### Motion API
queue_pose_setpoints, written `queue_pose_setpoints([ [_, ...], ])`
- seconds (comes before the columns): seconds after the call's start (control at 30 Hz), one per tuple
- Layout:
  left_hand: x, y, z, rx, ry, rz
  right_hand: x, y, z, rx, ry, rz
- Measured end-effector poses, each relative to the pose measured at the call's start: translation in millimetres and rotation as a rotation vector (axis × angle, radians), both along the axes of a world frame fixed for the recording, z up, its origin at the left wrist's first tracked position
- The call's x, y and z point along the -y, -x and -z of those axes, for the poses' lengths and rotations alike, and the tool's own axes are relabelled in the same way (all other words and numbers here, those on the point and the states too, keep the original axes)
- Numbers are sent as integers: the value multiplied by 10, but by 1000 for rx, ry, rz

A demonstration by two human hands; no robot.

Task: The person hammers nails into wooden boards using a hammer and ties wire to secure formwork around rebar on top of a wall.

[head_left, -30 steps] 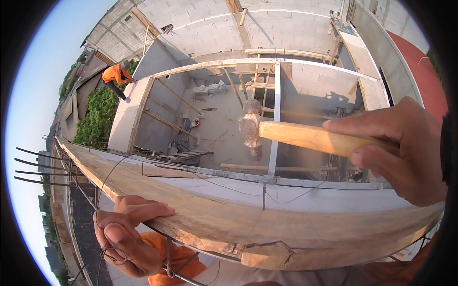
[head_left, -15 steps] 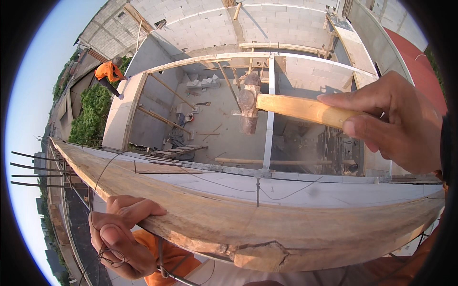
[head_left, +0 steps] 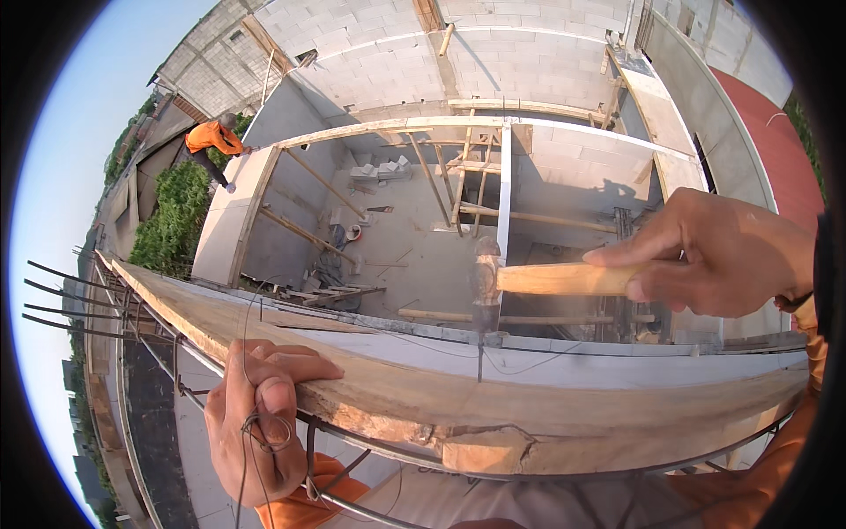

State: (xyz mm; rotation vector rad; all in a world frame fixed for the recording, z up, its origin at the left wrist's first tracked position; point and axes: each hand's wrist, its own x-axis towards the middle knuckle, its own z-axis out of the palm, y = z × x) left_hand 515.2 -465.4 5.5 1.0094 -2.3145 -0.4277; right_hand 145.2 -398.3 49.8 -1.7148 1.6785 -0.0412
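My right hand (head_left: pixel 718 256) is closed round the wooden handle of a hammer (head_left: pixel 564 279). The hammer's rusty head hangs above the far side of a long, thick wooden plank (head_left: pixel 379 388), in line with a thin upright metal pin (head_left: pixel 480 361). Whether head and pin touch, I cannot tell. On the plank's near edge rests my left hand (head_left: pixel 260 414), its fingertips over the top face. A thin dark wire (head_left: pixel 249 432) is looped and pinched in its curled fingers. Close to the hammer, the plank's near edge is split and chipped.
Beneath the plank run steel bars (head_left: pixel 379 436), and several rods (head_left: pixel 66 295) stick out at left. Beyond lies a deep room with block walls (head_left: pixel 370 75), timber props (head_left: pixel 322 181) and rubble. A person in an orange top (head_left: pixel 211 138) bends over a wall top at far left.
The hammer and my right hand have come down toward the plank. My left hand has shifted right along the plank's edge with the wire. The view has tilted slightly.
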Motion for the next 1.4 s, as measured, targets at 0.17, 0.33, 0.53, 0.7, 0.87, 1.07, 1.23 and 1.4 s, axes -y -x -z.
queue_pose_setpoints([
  [0.17, -78, 46, -62, 78, -67, -78, 113, -52, -55, -75, 32, 63],
  [0.33, 65, 44, 22, 103, 148, 26, 152, -28, -33, -33, 78, 16],
  [0.53, 32, -3, -70, 117, -92, 30, 58, -63, -26, -13, 15, -19],
  [0.7, 17, 54, -57, 110, -119, -37, 58, -120, -9, -38, 181, 237],
  [0.87, 20, 108, -68, 110, -102, -38, -52, -60, 141, 137, 3, -90],
  [1.07, 21, 104, -101, 145, -112, -49, -101, 27, 143, -32, 381, 28],
  [1.23, 42, 110, -68, 167, -48, -25, -56, 76, 109, -76, 323, 95],
  [1.4, 41, 77, -72, 139, -129, -95, -54, 59, 191, 32, 101, 13],
])
